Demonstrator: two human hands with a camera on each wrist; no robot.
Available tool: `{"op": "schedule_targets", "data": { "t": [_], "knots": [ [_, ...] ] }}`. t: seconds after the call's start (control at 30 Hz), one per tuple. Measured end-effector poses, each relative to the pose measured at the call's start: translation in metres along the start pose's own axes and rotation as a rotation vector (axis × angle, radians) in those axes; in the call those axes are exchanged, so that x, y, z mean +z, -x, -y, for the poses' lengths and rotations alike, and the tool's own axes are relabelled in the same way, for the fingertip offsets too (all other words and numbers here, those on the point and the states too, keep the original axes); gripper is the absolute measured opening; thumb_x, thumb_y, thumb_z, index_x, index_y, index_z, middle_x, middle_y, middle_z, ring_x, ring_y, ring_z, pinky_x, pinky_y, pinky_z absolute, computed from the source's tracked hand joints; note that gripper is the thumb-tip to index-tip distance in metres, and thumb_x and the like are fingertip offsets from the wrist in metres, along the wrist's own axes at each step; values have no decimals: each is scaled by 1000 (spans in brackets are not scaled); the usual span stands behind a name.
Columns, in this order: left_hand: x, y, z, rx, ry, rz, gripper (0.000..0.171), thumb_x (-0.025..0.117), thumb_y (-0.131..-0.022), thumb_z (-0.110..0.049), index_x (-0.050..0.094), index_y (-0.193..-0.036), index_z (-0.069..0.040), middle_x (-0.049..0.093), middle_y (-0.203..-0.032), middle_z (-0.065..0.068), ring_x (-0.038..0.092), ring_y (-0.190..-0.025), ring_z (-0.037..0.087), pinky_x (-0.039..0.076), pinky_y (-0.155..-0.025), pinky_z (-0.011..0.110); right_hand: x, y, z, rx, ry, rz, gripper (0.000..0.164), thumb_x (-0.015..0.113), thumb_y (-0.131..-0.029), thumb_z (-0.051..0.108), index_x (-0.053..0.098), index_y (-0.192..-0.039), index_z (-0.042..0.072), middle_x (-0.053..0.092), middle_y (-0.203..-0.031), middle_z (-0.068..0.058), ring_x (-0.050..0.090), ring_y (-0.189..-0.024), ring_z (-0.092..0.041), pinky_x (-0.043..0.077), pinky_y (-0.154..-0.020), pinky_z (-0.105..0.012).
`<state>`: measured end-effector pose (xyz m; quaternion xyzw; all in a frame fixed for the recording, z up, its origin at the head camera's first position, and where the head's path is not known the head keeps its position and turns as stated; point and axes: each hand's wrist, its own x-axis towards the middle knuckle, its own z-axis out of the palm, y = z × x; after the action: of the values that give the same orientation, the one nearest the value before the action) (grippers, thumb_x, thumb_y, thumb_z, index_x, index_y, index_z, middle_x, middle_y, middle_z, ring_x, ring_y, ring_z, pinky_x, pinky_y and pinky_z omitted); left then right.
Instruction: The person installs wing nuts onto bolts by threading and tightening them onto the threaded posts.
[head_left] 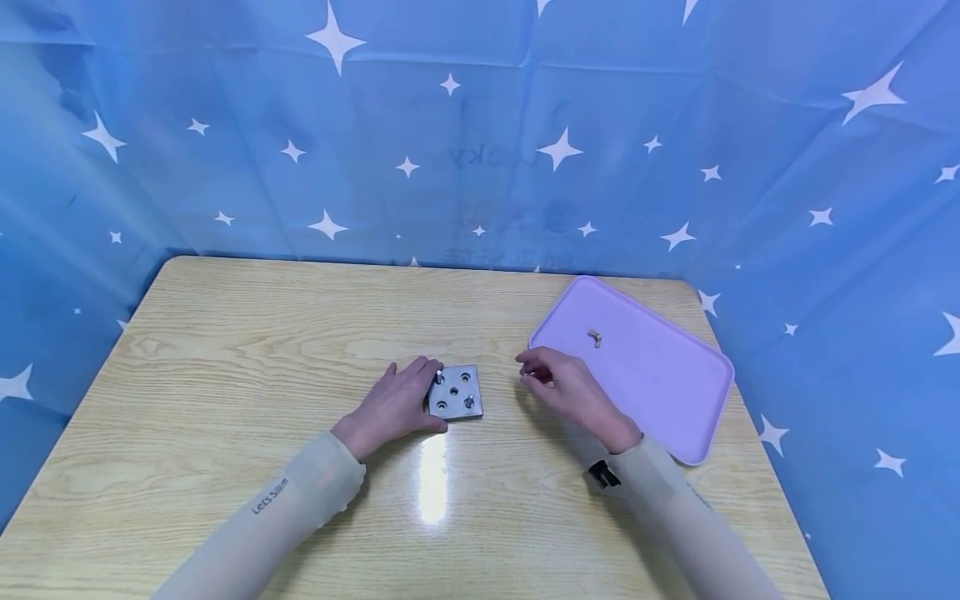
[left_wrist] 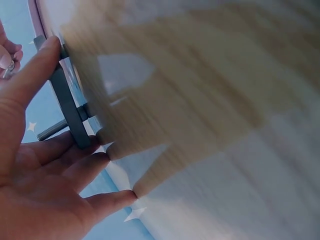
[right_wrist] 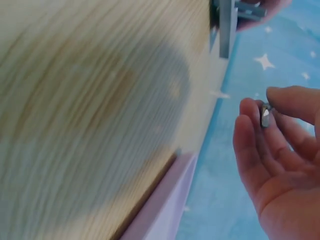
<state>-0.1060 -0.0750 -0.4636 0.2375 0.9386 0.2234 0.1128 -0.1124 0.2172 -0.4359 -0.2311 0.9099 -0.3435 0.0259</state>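
Observation:
My left hand [head_left: 401,400] grips a square grey metal plate [head_left: 454,392] by its left side, thumb at the near edge and fingers at the far edge. Several round holes mark its top, and two bolts stand up from it. From the side, a threaded bolt [left_wrist: 52,130] sticks out of one face, and short dark feet keep the plate off the table. To the right, my right hand [head_left: 566,387] hovers by the tray's left edge, pinching a small shiny metal piece [right_wrist: 265,115] between thumb and fingertips. Its exact kind is unclear, partly covered by the fingers.
A purple tray [head_left: 660,392] lies at an angle on the table's right side. Small brass-coloured pieces [head_left: 595,337] rest in its far left part. The wooden table [head_left: 285,333] meets a blue star-patterned curtain [head_left: 480,133] at the back.

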Motion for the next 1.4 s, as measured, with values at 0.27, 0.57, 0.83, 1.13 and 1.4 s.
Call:
{"op": "schedule_targets", "data": {
  "t": [0.27, 0.57, 0.83, 1.13, 1.4],
  "knots": [
    [1, -1, -1, -45, 46, 15, 90, 94, -75, -38, 51, -146, -1, 53, -148, 23, 47, -141, 36, 28, -116, 69, 13, -9, 21, -118, 24, 38, 17, 77, -92, 3, 77, -109, 2, 73, -100, -4, 66, -86, -13, 58, -75, -30],
    [3, -2, -3, -35, 28, 2, 91, 94, -75, -40, 52, -145, 0, 56, -144, 21, 54, -134, 34, 33, -116, 64, 24, -17, 37, -210, 169, 92, 17, 80, -91, 11, 77, -107, 8, 74, -99, -2, 66, -87, -10, 57, -77, -27],
    [5, -2, -6, 14, -16, -53, 89, 95, -73, -38, 55, -141, 2, 63, -128, 17, 62, -113, 30, 44, -108, 61, 30, -19, 42, -348, 281, 100, 14, 81, -90, 8, 76, -104, 9, 73, -100, -3, 70, -90, -14, 59, -77, -29],
    [6, -2, -6, 47, -30, -84, 86, 95, -73, -37, 56, -139, 1, 64, -126, 13, 63, -108, 26, 48, -103, 57, 32, -20, 47, -396, 335, 147, 12, 79, -91, 4, 75, -101, 9, 70, -101, -3, 68, -87, -13, 59, -76, -30],
    [6, -2, -6, 48, -14, -84, 86, 95, -72, -36, 56, -139, 1, 64, -127, 13, 63, -109, 26, 49, -102, 56, 34, -22, 50, -378, 340, 199, 10, 78, -92, 4, 75, -100, 9, 68, -99, -2, 65, -84, -11, 58, -74, -28]
  ]
}}
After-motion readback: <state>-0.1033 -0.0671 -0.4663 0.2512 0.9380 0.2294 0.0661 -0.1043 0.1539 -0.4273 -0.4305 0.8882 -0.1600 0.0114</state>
